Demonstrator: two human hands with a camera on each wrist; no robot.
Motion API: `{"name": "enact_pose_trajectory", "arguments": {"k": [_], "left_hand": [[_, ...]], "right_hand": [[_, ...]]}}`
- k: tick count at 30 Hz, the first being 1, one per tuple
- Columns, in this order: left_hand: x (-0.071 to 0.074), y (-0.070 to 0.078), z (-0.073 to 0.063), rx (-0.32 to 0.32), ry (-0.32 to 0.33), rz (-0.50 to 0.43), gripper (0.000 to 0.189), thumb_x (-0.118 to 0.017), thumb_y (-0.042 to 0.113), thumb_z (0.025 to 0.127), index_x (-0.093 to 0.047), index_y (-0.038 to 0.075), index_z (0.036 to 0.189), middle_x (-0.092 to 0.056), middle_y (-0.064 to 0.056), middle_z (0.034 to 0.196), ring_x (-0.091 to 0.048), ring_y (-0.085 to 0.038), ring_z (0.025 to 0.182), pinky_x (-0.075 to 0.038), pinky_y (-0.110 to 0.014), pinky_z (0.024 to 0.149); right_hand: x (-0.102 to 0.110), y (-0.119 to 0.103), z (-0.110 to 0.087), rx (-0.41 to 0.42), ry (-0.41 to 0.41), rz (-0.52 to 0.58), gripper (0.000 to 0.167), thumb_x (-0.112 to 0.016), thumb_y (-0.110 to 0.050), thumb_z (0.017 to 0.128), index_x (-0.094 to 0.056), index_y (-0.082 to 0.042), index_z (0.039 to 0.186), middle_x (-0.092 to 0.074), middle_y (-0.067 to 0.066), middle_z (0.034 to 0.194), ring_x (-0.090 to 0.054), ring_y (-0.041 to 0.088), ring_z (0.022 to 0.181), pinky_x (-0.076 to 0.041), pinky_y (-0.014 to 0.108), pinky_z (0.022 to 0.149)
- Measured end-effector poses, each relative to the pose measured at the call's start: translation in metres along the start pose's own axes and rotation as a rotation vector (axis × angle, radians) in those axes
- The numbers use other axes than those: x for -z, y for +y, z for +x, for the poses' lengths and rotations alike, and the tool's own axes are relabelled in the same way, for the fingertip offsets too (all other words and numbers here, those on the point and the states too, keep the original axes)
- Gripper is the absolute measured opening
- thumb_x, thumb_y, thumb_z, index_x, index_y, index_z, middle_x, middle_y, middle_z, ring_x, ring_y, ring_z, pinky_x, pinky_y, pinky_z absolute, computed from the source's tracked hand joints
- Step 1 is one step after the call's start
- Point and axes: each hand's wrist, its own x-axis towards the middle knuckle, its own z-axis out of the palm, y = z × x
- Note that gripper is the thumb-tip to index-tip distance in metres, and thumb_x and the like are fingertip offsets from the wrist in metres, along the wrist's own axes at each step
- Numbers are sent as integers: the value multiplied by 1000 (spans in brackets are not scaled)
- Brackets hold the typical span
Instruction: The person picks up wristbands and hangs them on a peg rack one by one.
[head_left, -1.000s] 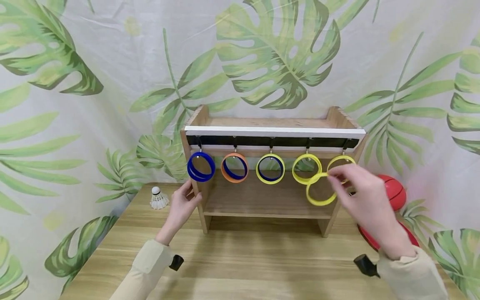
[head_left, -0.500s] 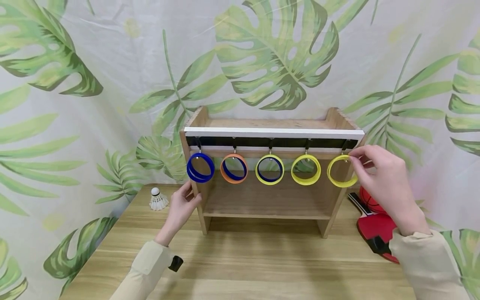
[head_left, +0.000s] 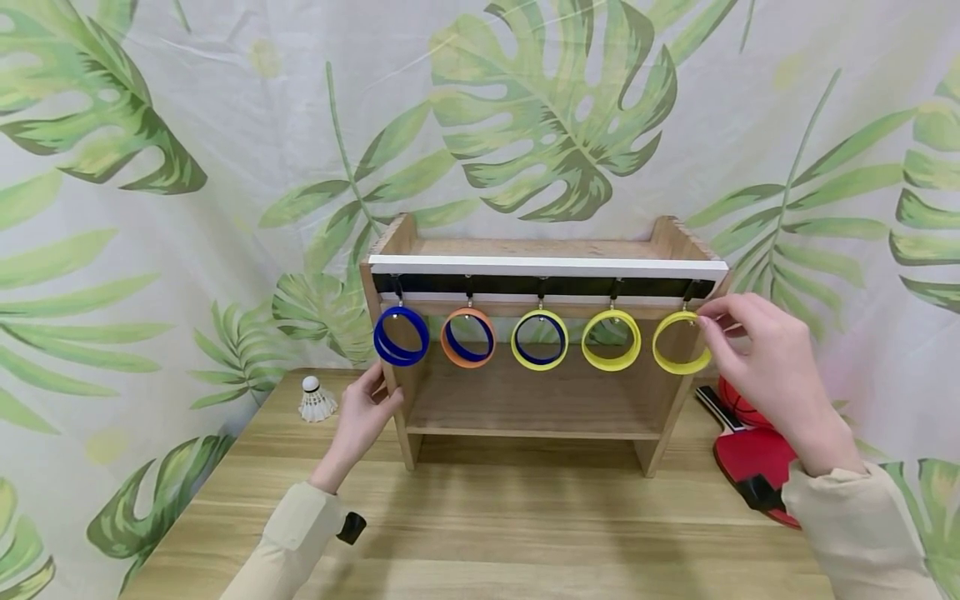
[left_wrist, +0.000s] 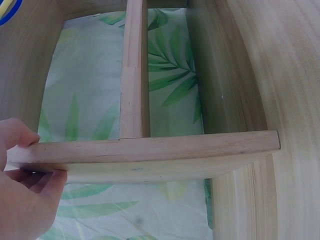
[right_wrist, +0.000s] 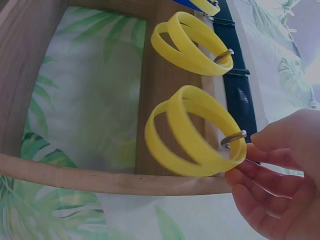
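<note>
My left hand (head_left: pixel 365 414) grips the left side panel of a small wooden shelf (head_left: pixel 536 408); in the left wrist view, thumb and fingers (left_wrist: pixel 54 187) lie on both sides of the panel's edge. At the rightmost hook, my right hand (head_left: pixel 772 367) pinches the edge of a yellow ring (head_left: pixel 678 368). Two yellow rings (right_wrist: pixel 187 135) hang together on that hook in the right wrist view. Along the black strip (head_left: pixel 502 286) hang further rings: blue rings (head_left: pixel 401 358) at far left, an orange ring (head_left: pixel 468 362) with blue, a yellow-and-blue pair (head_left: pixel 540 365), and more yellow rings (head_left: pixel 611 364).
A shuttlecock (head_left: pixel 317 400) stands on the wooden table (head_left: pixel 480 533) left of the shelf. To the right lie a red table tennis bat (head_left: pixel 750 458) and a red ball (head_left: pixel 738 404), partly behind my right hand. A leaf-patterned cloth (head_left: pixel 300 125) hangs behind.
My right hand has moved right, bringing the yellow ring from in front of the shelf onto the rightmost hook. The left hand stays on the side panel.
</note>
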Motion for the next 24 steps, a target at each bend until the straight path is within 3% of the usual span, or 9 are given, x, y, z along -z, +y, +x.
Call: {"name": "enact_pose_trajectory", "arguments": {"k": [6,13,19,22,24], "left_hand": [[2,2,0,-3,3,10,53,-57,-9,88,-54,2,140,-60,-22,136,-57,-31,128,-55,-20,97],[9,0,1,-15,-22,52,57,-60,-6,90,-49,3,144,-56,-24,140,-54,-36,132,-53,-38,104],[20,-9,-10,3,-68,80,71,-70,16,93,-35,9,154,-41,-19,155,-45,-38,140,-47,-45,110],[23,-13,-21,-15,-19,102,69,-69,19,93,-37,5,152,-45,-20,152,-49,-36,136,-50,-36,108],[21,-13,-29,-57,70,109,61,-70,15,92,-45,0,146,-54,-21,144,-56,-28,130,-53,-26,104]], "right_hand": [[4,-4,-3,12,32,-8,8,-69,2,84,-70,-1,91,-69,9,84,-42,-23,84,-38,-10,71],[0,-13,-15,69,54,-9,15,-72,4,79,-71,-2,93,-71,8,86,-58,10,76,-43,1,70],[-14,-19,-39,124,13,47,18,-72,4,77,-71,-6,92,-68,0,82,-55,3,73,-48,7,66],[-25,-19,-56,144,-47,62,15,-71,0,79,-71,-7,92,-66,-1,82,-57,4,74,-51,9,67],[-33,-19,-68,152,-86,72,11,-71,-2,81,-70,-8,90,-66,-2,83,-58,5,74,-52,8,69]]}}
